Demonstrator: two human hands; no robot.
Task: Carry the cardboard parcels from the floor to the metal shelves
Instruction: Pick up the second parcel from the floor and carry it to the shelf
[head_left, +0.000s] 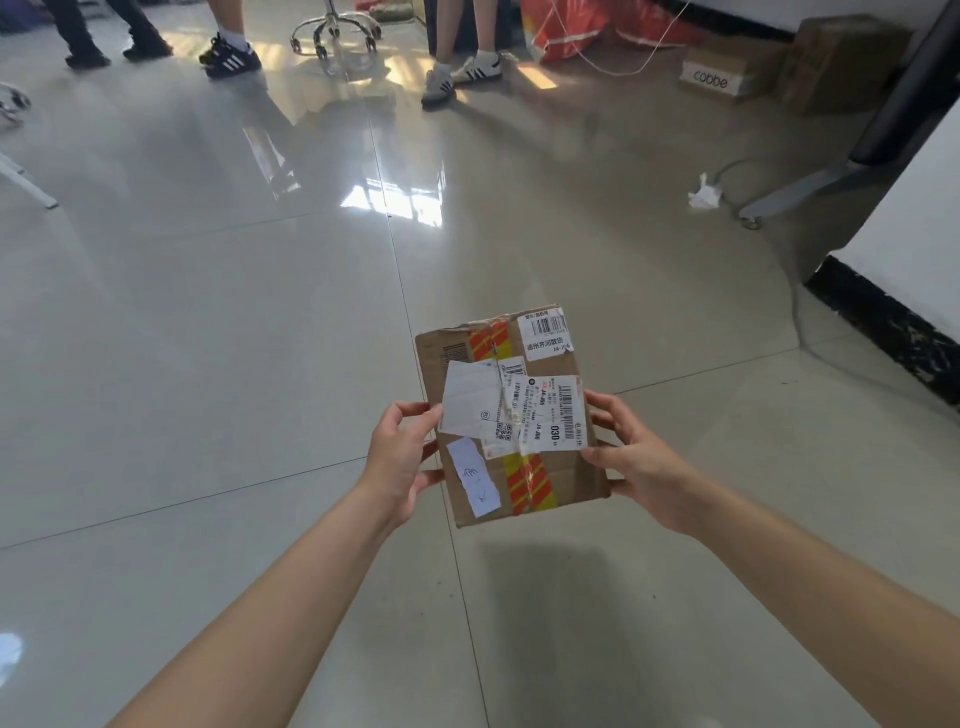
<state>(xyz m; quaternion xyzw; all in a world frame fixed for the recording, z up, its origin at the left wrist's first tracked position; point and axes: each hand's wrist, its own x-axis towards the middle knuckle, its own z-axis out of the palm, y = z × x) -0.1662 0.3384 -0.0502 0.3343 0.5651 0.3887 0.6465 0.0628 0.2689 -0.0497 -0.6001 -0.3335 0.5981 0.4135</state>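
A flat cardboard parcel (457, 353) with white shipping labels and red-and-yellow tape is held above the glossy tiled floor, casting a shadow below it. My left hand (397, 460) grips its left edge, thumb on top and fingers underneath. My right hand (636, 460) grips its right edge the same way. Two more cardboard boxes stand on the floor at the far right: a small one marked "cobbe" (719, 73) and a taller one (836, 62) beside it. No metal shelves are in view.
Legs and shoes of several people (462, 73) stand at the far side, around a chrome swivel-chair base (335, 31). A red bag (576, 26) lies behind. A crumpled paper (705, 195), a cable and a grey stand foot (810, 189) lie right, beside a white wall (914, 234).
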